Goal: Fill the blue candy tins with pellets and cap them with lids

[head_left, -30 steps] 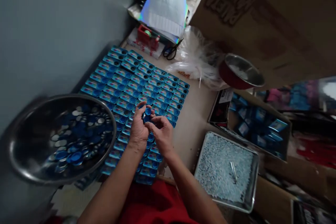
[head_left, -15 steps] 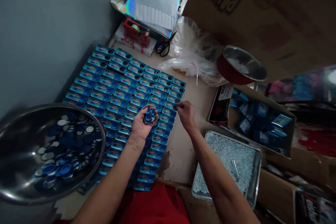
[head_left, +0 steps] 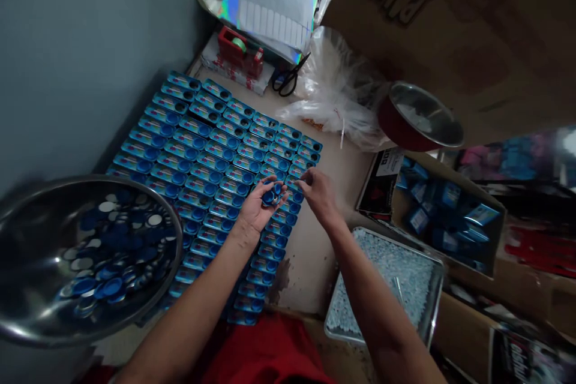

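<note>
Rows of slim blue tins (head_left: 211, 162) cover the table, many with a round blue disc at one end; several at the far side show a dark round hollow there. Cupped around several small blue discs with silvery edges (head_left: 271, 195), my left hand (head_left: 252, 210) hovers palm up over the rows. My right hand (head_left: 320, 195) is pinched at the right-hand column, fingertips at the end of a tin; whatever is between them is hidden. A big steel bowl (head_left: 178, 234) at the left holds many more blue and white discs.
At the right stand a metal tray (head_left: 330, 321) of pale bits, a carton of blue packs (head_left: 497, 246) and a red-sided bowl (head_left: 400, 126). Scissors (head_left: 288, 81), a red tape dispenser (head_left: 229, 42) and plastic bags (head_left: 330, 81) lie at the back. A wall (head_left: 90, 42) borders the left.
My left hand has moved right, closer to my right hand, still holding the discs. My right hand stays at the right-hand column, having shifted slightly. The view has tilted a little.
</note>
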`<action>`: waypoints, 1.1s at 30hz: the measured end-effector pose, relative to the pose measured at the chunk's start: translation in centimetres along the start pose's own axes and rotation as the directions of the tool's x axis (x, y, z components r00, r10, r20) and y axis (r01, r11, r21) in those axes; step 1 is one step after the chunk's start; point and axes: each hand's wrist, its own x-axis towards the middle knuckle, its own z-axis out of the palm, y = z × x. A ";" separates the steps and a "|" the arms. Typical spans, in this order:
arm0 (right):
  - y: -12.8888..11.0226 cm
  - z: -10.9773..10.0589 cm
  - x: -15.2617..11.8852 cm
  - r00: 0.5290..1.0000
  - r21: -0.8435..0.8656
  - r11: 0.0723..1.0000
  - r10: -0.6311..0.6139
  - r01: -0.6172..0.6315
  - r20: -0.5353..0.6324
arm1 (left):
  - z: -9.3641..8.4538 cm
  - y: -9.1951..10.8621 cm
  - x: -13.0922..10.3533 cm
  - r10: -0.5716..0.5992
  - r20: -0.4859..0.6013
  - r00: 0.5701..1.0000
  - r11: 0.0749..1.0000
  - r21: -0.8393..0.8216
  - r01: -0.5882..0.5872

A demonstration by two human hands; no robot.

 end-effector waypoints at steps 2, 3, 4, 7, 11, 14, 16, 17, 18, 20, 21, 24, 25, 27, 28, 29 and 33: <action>-1.1 0.7 -1.6 0.999 0.210 0.977 -0.038 0.039 -0.009 | -0.1 -0.3 0.3 0.004 0.000 1.000 1.000 0.011 -0.004; -1.4 1.1 -2.2 0.998 0.305 0.951 -0.055 0.053 0.000 | -0.1 -0.5 0.5 -0.001 -0.002 1.000 1.000 0.020 0.001; -1.6 1.5 -2.6 0.997 0.380 0.922 -0.075 0.067 0.008 | -0.1 -0.6 0.6 -0.008 -0.005 1.000 0.999 0.031 0.008; -1.0 2.3 -3.2 0.989 0.443 0.889 -0.146 0.117 0.031 | -0.1 -1.0 0.6 -0.057 -0.019 0.998 0.995 0.077 0.058; 0.7 2.3 -3.8 0.983 0.407 0.907 -0.162 0.114 0.087 | 0.0 -1.5 0.3 -0.152 0.007 0.988 0.975 0.163 0.149; 1.7 1.8 -4.2 0.999 0.479 0.877 -0.008 -0.015 0.046 | 0.1 -1.9 0.4 -0.140 0.020 0.990 0.972 0.194 0.134; 2.4 1.3 -3.5 0.994 0.472 0.877 0.107 -0.086 -0.019 | 0.2 -1.8 0.5 -0.134 0.000 0.991 0.969 0.210 0.131; 2.8 1.1 -2.9 0.987 0.445 0.889 0.147 -0.105 -0.061 | 0.2 -1.7 0.6 -0.139 -0.014 0.990 0.967 0.215 0.139; 3.2 0.9 -2.0 0.980 0.410 0.905 0.168 -0.112 -0.103 | 0.2 -1.4 0.6 -0.150 -0.029 0.988 0.964 0.217 0.153; 3.9 0.7 0.0 0.976 0.320 0.943 0.150 -0.093 -0.156 | 0.2 -0.9 0.7 -0.167 -0.058 0.984 0.961 0.215 0.176; 4.1 0.6 1.1 0.981 0.259 0.963 0.116 -0.073 -0.156 | 0.3 -0.6 0.8 -0.171 -0.075 0.982 0.959 0.218 0.183; 4.3 0.5 3.9 0.995 0.010 0.998 0.067 -0.066 -0.072 | 0.5 0.0 0.8 -0.168 -0.090 0.982 0.938 0.292 0.187; 4.2 0.5 4.7 0.995 -0.072 0.993 0.089 -0.091 -0.035 | 0.6 0.0 0.8 -0.154 -0.072 0.985 0.926 0.338 0.169; 4.0 0.2 6.0 0.984 -0.196 0.967 0.173 -0.162 0.040 | 0.8 -0.1 1.0 -0.079 -0.026 0.997 0.897 0.434 0.082; 3.8 0.1 6.6 0.976 -0.238 0.954 0.207 -0.184 0.074 | 0.9 -0.2 1.1 -0.030 -0.005 1.000 0.883 0.469 0.029; 3.7 -0.1 7.0 0.968 -0.272 0.943 0.227 -0.191 0.106 | 1.0 -0.4 1.2 0.018 0.008 1.000 0.870 0.493 -0.020; 2.8 -0.7 7.0 0.980 -0.304 0.947 0.150 -0.103 0.133 | 1.1 -0.8 1.7 0.110 0.010 0.994 0.808 0.581 -0.095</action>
